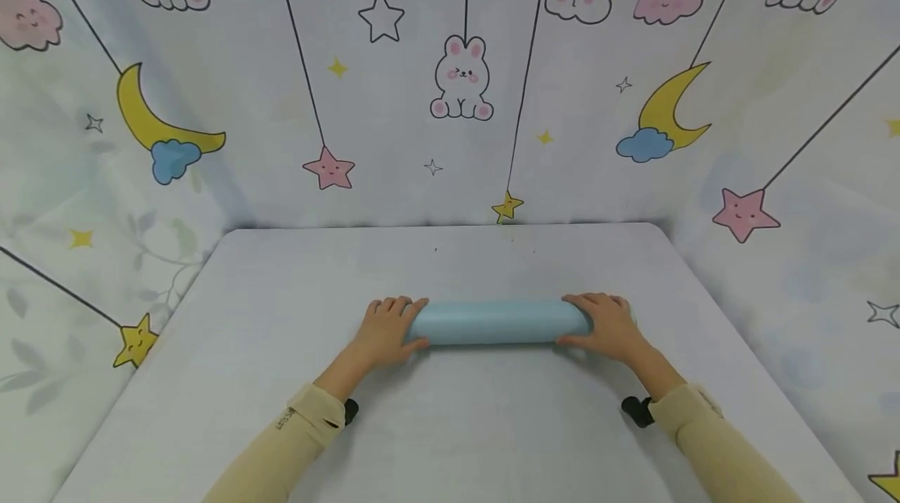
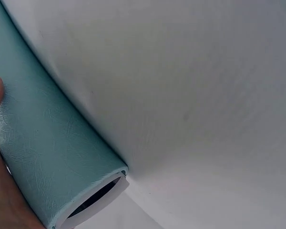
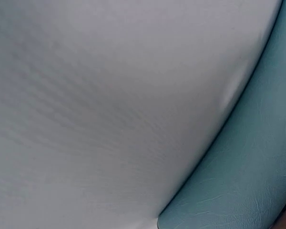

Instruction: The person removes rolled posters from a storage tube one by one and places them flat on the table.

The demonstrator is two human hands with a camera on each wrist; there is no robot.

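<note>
A rolled-up light blue mat [image 1: 502, 323] with a leather-like grain lies crosswise on the white table. My left hand [image 1: 385, 331] grips its left end, thumb on the near side and fingers over the far side. At the other end, my right hand [image 1: 610, 327] holds it the same way. The left wrist view shows the roll's open end [image 2: 93, 200], with a pale rim and a dark hollow inside. In the right wrist view the roll's wrinkled surface [image 3: 243, 157] runs along the right side, and that hand is mostly out of sight.
The white table top [image 1: 457, 425] spreads around the roll. Its far edge meets a white curtain [image 1: 394, 112] printed with rabbits, stars, moons and clouds, which also hangs at both sides. A dark wrist device [image 1: 637, 412] sits under the right forearm.
</note>
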